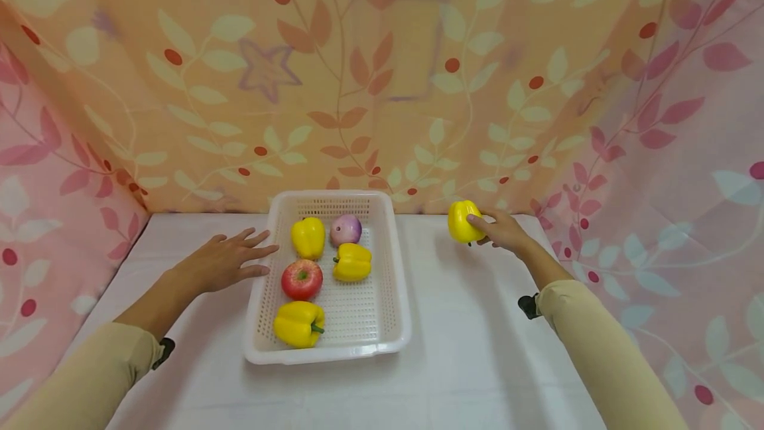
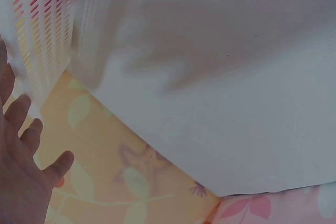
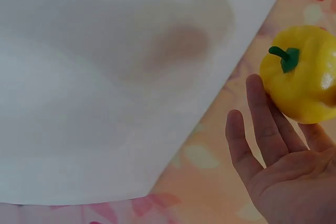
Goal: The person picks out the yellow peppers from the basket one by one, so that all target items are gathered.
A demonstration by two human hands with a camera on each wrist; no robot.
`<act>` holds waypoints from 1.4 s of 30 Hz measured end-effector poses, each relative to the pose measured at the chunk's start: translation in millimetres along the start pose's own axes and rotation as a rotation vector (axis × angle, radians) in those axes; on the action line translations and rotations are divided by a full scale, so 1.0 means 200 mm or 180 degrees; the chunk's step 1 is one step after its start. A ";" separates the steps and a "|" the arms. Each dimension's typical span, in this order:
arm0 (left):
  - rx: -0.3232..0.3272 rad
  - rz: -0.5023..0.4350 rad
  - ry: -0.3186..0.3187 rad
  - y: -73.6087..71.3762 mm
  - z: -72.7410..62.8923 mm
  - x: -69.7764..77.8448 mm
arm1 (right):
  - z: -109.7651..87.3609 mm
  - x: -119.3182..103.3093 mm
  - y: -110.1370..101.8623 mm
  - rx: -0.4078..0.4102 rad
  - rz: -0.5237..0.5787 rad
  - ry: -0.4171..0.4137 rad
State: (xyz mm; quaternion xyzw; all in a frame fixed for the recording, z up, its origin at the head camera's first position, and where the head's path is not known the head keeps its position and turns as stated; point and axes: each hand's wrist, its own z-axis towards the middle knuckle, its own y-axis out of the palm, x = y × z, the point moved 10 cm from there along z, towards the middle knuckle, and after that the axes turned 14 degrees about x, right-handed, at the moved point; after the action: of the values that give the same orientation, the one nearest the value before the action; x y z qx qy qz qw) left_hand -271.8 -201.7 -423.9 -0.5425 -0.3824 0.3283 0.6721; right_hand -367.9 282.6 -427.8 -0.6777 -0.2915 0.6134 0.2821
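Note:
In the head view my right hand (image 1: 503,231) grips a yellow bell pepper (image 1: 463,221) above the table, right of the basket. The right wrist view shows this bell pepper (image 3: 302,74) with its green stem, held at the fingers of the right hand (image 3: 286,166). My left hand (image 1: 229,261), fingers spread and holding nothing, is at the left rim of a white plastic basket (image 1: 382,354); whether it touches the rim I cannot tell. In the basket lie yellow bell peppers (image 1: 308,237), (image 1: 352,263), (image 1: 299,324), a red apple (image 1: 302,279) and a purple onion (image 1: 345,230).
A white cloth (image 1: 453,350) covers the table. Patterned curtains (image 1: 370,85) stand behind and on both sides, close to the table's edges. The basket's perforated wall (image 2: 50,30) shows in the left wrist view.

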 end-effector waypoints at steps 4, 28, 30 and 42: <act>-0.0009 -0.0033 -0.0001 -0.01 0.00 0.01 | -0.01 0.15 -0.03 0.0039 -0.0094 0.0228; -0.0026 0.0033 -0.0022 -0.01 0.01 0.00 | -0.11 0.66 -0.04 -0.0094 -0.0289 0.1035; -0.0024 0.0051 -0.0009 -0.01 0.01 0.00 | -0.12 0.67 -0.04 -0.0097 -0.0281 0.1065; -0.0054 0.0025 -0.0021 0.01 0.01 0.00 | -0.11 0.67 -0.03 -0.0057 -0.0249 0.1072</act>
State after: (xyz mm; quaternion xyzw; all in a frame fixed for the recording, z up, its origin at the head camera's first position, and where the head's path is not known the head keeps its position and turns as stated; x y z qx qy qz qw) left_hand -273.1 -199.9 -425.2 -0.5486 -0.3853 0.3294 0.6649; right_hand -334.8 385.1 -511.6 -0.7615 -0.2716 0.4771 0.3445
